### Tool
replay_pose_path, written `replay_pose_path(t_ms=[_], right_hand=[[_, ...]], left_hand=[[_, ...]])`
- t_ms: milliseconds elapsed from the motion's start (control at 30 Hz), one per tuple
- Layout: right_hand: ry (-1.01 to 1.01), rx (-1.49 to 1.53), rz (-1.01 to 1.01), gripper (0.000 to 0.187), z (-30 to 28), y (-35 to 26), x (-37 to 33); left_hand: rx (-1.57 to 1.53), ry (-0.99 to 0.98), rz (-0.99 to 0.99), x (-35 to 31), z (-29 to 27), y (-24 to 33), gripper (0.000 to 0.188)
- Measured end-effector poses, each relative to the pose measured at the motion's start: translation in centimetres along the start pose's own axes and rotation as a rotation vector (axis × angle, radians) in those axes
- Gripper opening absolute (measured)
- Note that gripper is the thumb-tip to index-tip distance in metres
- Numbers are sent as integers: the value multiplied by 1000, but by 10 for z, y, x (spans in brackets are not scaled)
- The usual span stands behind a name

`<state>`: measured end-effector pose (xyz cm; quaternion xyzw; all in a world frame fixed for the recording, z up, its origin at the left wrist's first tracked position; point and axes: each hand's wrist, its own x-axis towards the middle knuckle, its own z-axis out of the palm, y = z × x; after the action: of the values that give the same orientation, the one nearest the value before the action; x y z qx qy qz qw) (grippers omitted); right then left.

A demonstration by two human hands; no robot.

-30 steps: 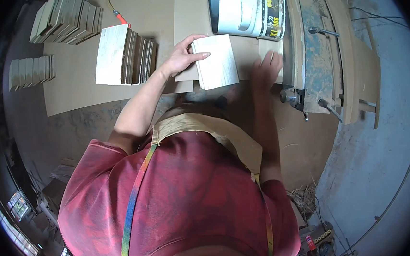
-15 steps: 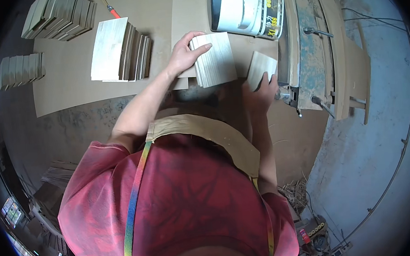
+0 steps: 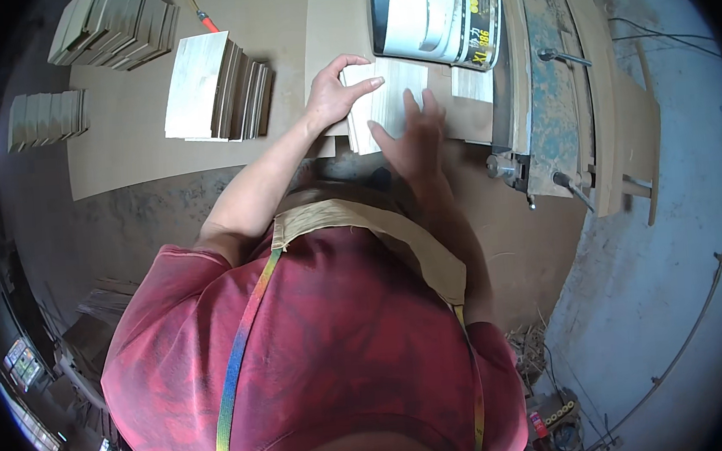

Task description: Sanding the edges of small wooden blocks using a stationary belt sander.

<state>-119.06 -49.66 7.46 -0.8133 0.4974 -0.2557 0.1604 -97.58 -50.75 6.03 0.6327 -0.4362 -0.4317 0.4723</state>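
Note:
A stack of thin pale wooden boards (image 3: 393, 96) lies at the near edge of the bench, its top board slid over to the right. My left hand (image 3: 338, 96) grips the stack's left side, thumb on top and fingers round the far edge. Over the stack's right part is my right hand (image 3: 418, 140), slightly blurred, fingers apart and nothing held; whether its fingertips touch the top board I cannot tell. Right of the stack, a separate pale wooden board (image 3: 472, 84) lies flat against the machine's side, just in front of a white tub (image 3: 416, 9).
Another board stack (image 3: 197, 86) stands left on the brown bench sheet (image 3: 119, 172). Farther left are two more stacks (image 3: 112, 29) (image 3: 47, 120). A red-tipped air hose (image 3: 208, 21) lies behind. At the right is a worn blue-green machine (image 3: 549, 83) with clamp handles.
My right hand has let go of the small board, which now lies flat by the tub, and has moved left over the stack. My left hand has kept its grip.

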Motion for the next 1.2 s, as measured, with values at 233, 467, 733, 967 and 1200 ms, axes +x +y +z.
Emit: replay_pose_path(t_ms=[233, 467, 733, 967, 1200], right_hand=[[163, -263, 71, 71, -29, 66, -39], [255, -367, 36, 59, 14, 122, 51], [7, -44, 11, 78, 2, -17, -10], [221, -231, 152, 68, -30, 69, -41], [324, -188, 68, 61, 10, 97, 50]], left_hand=[[-205, -134, -97, -3, -23, 5, 46], [-222, -245, -117, 4, -22, 5, 47], [17, -25, -61, 3, 1, -5, 49], [-278, -169, -302, 8, -25, 4, 38], [-182, -215, -97, 8, -21, -1, 38]])
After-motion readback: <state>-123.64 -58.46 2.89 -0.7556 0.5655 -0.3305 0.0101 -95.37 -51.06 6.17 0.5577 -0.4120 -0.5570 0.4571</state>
